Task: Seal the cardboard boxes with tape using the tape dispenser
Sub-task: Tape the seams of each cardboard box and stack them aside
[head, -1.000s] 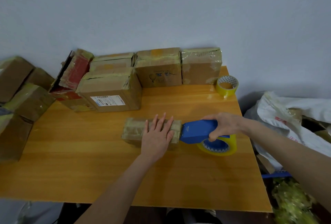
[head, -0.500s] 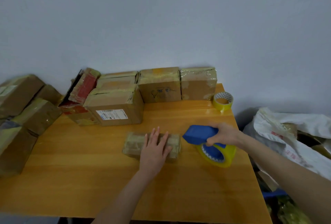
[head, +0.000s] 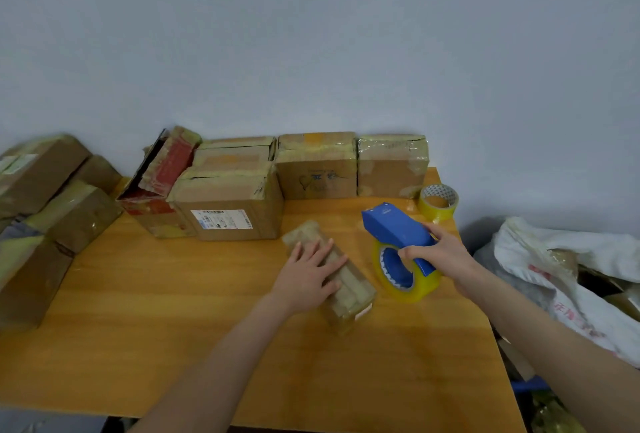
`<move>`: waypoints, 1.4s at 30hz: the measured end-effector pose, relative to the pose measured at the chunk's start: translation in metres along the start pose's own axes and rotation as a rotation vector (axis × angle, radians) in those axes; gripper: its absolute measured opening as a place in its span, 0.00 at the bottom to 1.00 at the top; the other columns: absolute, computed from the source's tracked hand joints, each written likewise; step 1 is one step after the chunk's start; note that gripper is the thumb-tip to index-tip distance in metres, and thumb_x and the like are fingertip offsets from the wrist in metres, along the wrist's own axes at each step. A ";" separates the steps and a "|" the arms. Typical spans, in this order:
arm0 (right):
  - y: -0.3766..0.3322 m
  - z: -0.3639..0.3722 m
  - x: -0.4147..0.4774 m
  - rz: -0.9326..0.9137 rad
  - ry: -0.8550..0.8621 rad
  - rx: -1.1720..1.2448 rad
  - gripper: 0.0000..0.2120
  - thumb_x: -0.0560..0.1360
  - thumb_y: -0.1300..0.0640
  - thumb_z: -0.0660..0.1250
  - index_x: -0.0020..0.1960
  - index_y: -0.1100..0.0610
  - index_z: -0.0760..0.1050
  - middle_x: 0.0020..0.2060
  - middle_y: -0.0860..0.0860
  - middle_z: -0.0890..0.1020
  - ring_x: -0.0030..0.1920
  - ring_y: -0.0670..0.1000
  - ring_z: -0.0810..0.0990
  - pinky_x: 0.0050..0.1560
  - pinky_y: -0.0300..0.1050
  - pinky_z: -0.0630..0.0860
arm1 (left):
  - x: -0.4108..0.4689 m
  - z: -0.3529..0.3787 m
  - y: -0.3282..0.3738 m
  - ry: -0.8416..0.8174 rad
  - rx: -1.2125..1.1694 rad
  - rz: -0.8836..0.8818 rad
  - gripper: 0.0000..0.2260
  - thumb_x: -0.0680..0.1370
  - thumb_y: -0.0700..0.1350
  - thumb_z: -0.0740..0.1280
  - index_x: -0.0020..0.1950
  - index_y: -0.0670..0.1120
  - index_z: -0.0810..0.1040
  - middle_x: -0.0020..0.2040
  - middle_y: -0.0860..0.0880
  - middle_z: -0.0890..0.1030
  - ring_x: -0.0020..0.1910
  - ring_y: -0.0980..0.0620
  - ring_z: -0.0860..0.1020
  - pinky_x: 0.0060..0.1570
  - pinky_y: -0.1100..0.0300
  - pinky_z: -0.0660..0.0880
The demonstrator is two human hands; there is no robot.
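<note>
A pale grey wall (head: 311, 34) stands behind a wooden table (head: 138, 328) seen from the head camera. Beyond both hands, a row of taped cardboard boxes (head: 317, 169) lines the table's far edge against the wall. Among them, a labelled box (head: 228, 204) sits nearest the left hand, with a torn red box (head: 169, 169) tilted beside it. Far out to the left of the left hand, more boxes form a pile (head: 52, 197) off the table's edge. Just beyond the right hand, a spare tape roll (head: 439, 202) lies near the table's far corner, and a white bag (head: 571, 266) is slumped to that hand's right, off the table. The left hand (head: 308, 276) lies flat on the small box (head: 346, 290), fingers straight and slightly spread, pressing its top; the box is set diagonally on the table, its near end reaching past the hand towards the person. The right hand (head: 440, 252) is curled round the handle of the blue tape dispenser (head: 391, 224), whose nose points away and to the left, just beside the small box but apart from it. Its yellow roll (head: 415, 289) hangs below the hand; whether it touches the table cannot be told.
</note>
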State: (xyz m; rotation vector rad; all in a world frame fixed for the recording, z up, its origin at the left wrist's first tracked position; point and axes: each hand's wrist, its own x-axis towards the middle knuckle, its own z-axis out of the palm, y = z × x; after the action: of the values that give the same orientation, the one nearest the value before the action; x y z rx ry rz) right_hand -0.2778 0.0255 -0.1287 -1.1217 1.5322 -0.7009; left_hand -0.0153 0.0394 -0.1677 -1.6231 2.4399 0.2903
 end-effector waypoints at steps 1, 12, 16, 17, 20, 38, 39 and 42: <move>0.000 -0.003 0.000 0.017 0.010 0.000 0.24 0.67 0.58 0.77 0.60 0.50 0.72 0.51 0.49 0.78 0.49 0.49 0.79 0.43 0.41 0.75 | 0.001 -0.001 0.008 0.031 -0.015 -0.029 0.23 0.83 0.58 0.49 0.78 0.60 0.50 0.79 0.48 0.41 0.78 0.47 0.40 0.75 0.44 0.39; -0.008 -0.025 -0.010 0.097 -0.081 0.208 0.29 0.57 0.54 0.75 0.59 0.52 0.77 0.48 0.53 0.81 0.45 0.54 0.78 0.42 0.46 0.74 | 0.015 0.013 0.005 -0.012 -0.125 0.041 0.36 0.76 0.69 0.44 0.79 0.52 0.41 0.77 0.45 0.33 0.74 0.50 0.31 0.76 0.48 0.39; -0.011 -0.029 -0.010 0.060 -0.128 0.261 0.34 0.55 0.55 0.76 0.61 0.51 0.77 0.51 0.53 0.81 0.47 0.55 0.79 0.44 0.48 0.75 | 0.022 0.005 -0.029 0.006 -0.015 0.207 0.36 0.72 0.71 0.35 0.77 0.57 0.38 0.78 0.50 0.37 0.76 0.53 0.35 0.75 0.54 0.36; -0.011 -0.031 -0.010 0.053 -0.141 0.272 0.35 0.54 0.55 0.77 0.61 0.50 0.77 0.53 0.55 0.81 0.48 0.55 0.79 0.46 0.49 0.75 | 0.021 0.005 -0.035 0.020 0.016 0.223 0.35 0.72 0.70 0.34 0.76 0.58 0.37 0.78 0.52 0.38 0.76 0.53 0.36 0.74 0.55 0.35; -0.013 -0.032 -0.008 0.034 -0.189 0.298 0.37 0.51 0.53 0.78 0.61 0.50 0.78 0.58 0.58 0.80 0.51 0.58 0.79 0.50 0.54 0.74 | 0.017 0.005 -0.038 0.033 0.012 0.208 0.34 0.73 0.69 0.35 0.77 0.58 0.39 0.78 0.53 0.38 0.77 0.54 0.37 0.74 0.55 0.36; -0.053 -0.021 -0.028 -0.205 -0.461 -0.030 0.39 0.51 0.52 0.78 0.63 0.49 0.77 0.56 0.51 0.82 0.56 0.52 0.81 0.52 0.47 0.79 | -0.022 -0.063 0.001 -0.176 -1.925 -0.458 0.36 0.70 0.65 0.65 0.66 0.38 0.72 0.58 0.43 0.81 0.57 0.47 0.79 0.57 0.52 0.78; -0.054 -0.021 -0.028 -0.208 -0.467 -0.054 0.40 0.51 0.52 0.78 0.63 0.49 0.76 0.57 0.51 0.82 0.56 0.52 0.81 0.54 0.48 0.79 | -0.023 -0.064 0.002 -0.175 -1.902 -0.449 0.31 0.72 0.63 0.65 0.63 0.40 0.75 0.54 0.45 0.83 0.55 0.49 0.81 0.54 0.54 0.78; -0.055 -0.019 -0.028 -0.203 -0.471 -0.112 0.41 0.50 0.51 0.78 0.63 0.49 0.76 0.56 0.49 0.82 0.56 0.51 0.81 0.54 0.48 0.78 | -0.024 -0.062 0.001 -0.068 -1.832 -0.433 0.16 0.75 0.53 0.69 0.53 0.41 0.80 0.38 0.51 0.83 0.39 0.55 0.80 0.42 0.61 0.78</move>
State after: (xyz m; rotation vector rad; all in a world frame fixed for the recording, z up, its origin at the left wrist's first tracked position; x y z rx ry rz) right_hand -0.2802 0.0273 -0.0647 -1.4242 1.0767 -0.4435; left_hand -0.0103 0.0440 -0.1020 -2.2269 1.2254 2.8482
